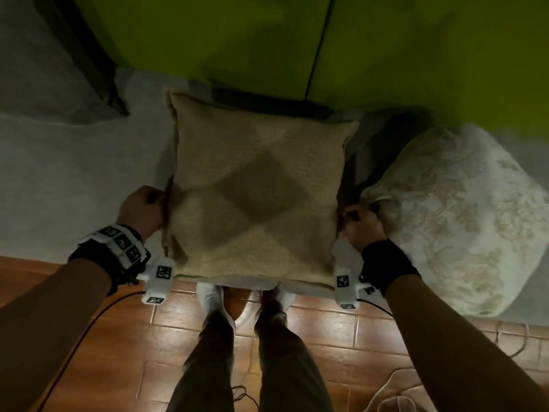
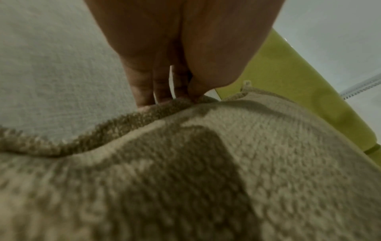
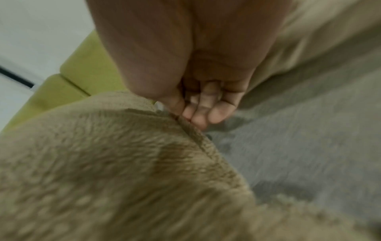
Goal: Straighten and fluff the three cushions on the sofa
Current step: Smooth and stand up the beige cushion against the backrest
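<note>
squarely opposed, left hand (image 1: pixel 142 210) and right hand (image 1: pixel 360 228) each pinching a side seam of the tan cushion (image 1: pixel 255 185)

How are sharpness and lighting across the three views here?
Head view: dim, fairly sharp, with a dark shadow across the beige cushion. Left wrist view: near fabric soft, left hand clear. Right wrist view: motion-blurred throughout, right hand still readable.
</note>
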`<action>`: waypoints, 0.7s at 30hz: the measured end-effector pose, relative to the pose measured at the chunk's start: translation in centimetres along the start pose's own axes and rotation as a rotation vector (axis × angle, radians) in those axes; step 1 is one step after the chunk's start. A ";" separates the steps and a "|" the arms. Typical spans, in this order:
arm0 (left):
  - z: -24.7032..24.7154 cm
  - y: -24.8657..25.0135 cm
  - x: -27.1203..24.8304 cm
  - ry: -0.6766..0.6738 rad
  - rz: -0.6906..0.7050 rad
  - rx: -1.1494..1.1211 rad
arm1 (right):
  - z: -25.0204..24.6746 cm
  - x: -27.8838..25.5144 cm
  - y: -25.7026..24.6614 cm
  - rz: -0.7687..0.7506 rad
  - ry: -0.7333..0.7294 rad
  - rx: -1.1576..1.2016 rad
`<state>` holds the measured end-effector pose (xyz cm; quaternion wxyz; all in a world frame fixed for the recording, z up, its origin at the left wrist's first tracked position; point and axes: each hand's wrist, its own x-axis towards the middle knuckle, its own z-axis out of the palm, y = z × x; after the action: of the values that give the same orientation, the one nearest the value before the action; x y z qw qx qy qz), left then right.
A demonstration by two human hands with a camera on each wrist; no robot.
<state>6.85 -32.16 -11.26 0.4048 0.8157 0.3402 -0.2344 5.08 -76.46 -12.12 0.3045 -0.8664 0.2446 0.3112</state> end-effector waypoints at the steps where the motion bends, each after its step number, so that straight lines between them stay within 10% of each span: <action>1: -0.3 -0.4 0.5 0.026 -0.005 -0.009 | 0.0 -0.3 0.2 0.020 0.066 0.010; 5: -0.9 -0.8 0.8 -0.029 0.025 -0.030 | 1.5 -1.7 1.5 0.060 0.168 0.174; 14: -2.9 -5.8 -3.2 -0.547 -0.024 0.295 | 4.7 -9.5 4.3 0.077 -0.152 0.160; 21: -2.9 -7.1 -3.0 -0.577 0.037 0.344 | 4.6 -10.0 6.1 0.020 -0.049 0.016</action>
<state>-0.13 -27.75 -11.26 0.3451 0.7782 0.1523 -0.5021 -7.35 -75.25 -10.39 0.3141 -0.8536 0.2482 0.3334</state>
